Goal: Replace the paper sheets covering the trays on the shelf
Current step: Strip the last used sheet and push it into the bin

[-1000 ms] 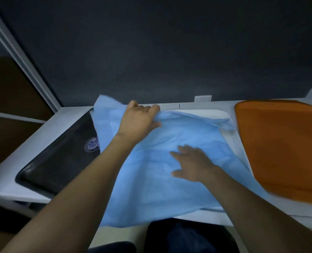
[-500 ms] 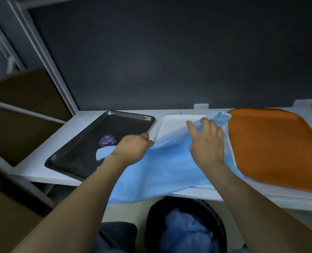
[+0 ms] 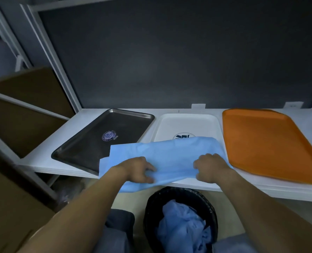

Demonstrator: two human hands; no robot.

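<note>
A white shelf (image 3: pixel 64 136) holds three trays side by side: a dark metal tray (image 3: pixel 89 143) on the left, a white tray (image 3: pixel 186 123) in the middle and an orange tray (image 3: pixel 264 141) on the right. A blue paper sheet (image 3: pixel 169 152) lies across the near part of the white tray. Its left end overlaps the near right corner of the metal tray, and its near edge hangs off the front of the shelf. The far half of the white tray is bare, with a dark round logo partly hidden by the sheet's far edge. The left hand (image 3: pixel 138 169) grips the sheet near the front edge of the shelf, fingers curled down and bunching the paper. The right hand (image 3: pixel 210 168) grips the sheet's right part just beside the orange tray, its fingers likewise curled tight into the paper. Both forearms reach in from the near side. Below the shelf, between the arms, stands a black bin (image 3: pixel 151 207) holding crumpled blue sheets (image 3: pixel 182 227). The metal tray and the orange tray are uncovered, and the metal one bears a round emblem at its middle.
</note>
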